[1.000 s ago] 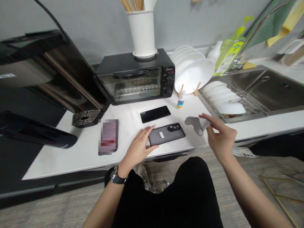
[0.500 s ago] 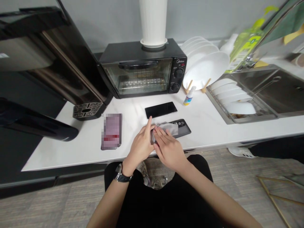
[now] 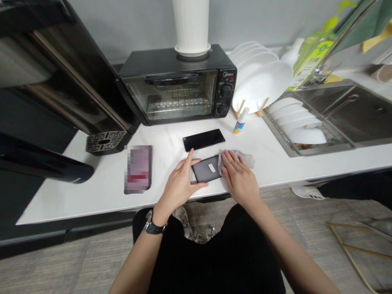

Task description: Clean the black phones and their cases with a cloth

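Note:
My left hand (image 3: 178, 183) grips the left end of a dark phone case (image 3: 202, 171), thumb on the near edge and fingers at the far edge. The case lies flat, with a grey face and a small white label. Its right end is hidden under a crumpled light grey cloth (image 3: 248, 160). My right hand (image 3: 241, 179) presses that cloth down with its fingers close together. Just beyond the case lies a phone (image 3: 203, 140) with a black screen facing up. A small spray bottle (image 3: 239, 121) with a blue and yellow label stands farther back.
A purplish, blurred-out flat item (image 3: 139, 167) lies to the left. Behind are a black toaster oven (image 3: 180, 96), a tall black machine (image 3: 104, 102) and racked white plates (image 3: 260, 85). The sink (image 3: 367, 110) is at the right. The counter's front edge (image 3: 281, 185) runs close by.
My right hand has slid to the right along the case with the cloth, uncovering the grey face and the label. My left hand stays at the left end. The view has shifted slightly.

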The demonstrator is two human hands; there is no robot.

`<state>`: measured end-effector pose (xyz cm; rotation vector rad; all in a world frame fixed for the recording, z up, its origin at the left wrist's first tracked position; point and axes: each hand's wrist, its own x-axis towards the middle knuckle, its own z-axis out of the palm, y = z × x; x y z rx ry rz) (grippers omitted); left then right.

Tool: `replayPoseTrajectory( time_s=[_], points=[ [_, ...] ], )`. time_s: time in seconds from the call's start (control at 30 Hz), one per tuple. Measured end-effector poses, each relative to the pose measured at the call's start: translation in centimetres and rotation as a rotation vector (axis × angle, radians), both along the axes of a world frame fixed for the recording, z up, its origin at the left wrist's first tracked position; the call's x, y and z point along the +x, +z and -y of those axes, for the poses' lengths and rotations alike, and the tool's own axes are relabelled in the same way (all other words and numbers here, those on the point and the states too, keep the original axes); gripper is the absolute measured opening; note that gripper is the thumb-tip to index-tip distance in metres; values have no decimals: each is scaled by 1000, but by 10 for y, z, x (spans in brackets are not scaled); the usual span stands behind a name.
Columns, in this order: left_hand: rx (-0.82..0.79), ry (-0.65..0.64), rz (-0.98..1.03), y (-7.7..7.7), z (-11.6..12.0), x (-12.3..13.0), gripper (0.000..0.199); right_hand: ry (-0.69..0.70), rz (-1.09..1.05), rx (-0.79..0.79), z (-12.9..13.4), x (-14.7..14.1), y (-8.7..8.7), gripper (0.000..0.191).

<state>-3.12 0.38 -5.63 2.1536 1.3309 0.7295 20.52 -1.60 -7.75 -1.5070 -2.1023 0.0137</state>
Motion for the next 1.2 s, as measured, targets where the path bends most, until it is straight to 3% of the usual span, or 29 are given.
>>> replayPoseTrajectory(
  time_s=[0.2,0.3,0.4,0.5,0.63,0.73,0.8,0.9,1.07,1.13,1.2],
  points=[
    [24,0,10,-9,1,-4,105,63,-31,-68,5,-85,8,54],
    [51,17,61,-13,1,-5,104,183,-42,-75,18,-95,11,54],
    [29,27,80,-11,0,-5,113,364,-32,-66,28,-70,10,50],
    [-16,43,73,-7,0,-3,137,395,38,-60,34,-26,7,52],
    [-53,68,50,-2,0,-1,143,152,200,-64,30,26,6,58],
    [-62,70,50,-2,0,0,143,19,217,-92,15,36,5,62],
    [-59,71,57,-2,-1,0,143,-14,190,-105,3,23,4,63],
    [-40,52,70,-5,-2,-1,141,-73,130,-110,-12,-23,5,68],
    [44,5,99,-13,0,-8,97,-11,21,-143,-2,-106,14,64],
    [53,-7,120,-15,1,-10,96,57,-11,-149,11,-114,17,62],
    [45,7,134,-15,1,-10,107,167,-13,-149,26,-103,17,60]
  ],
)
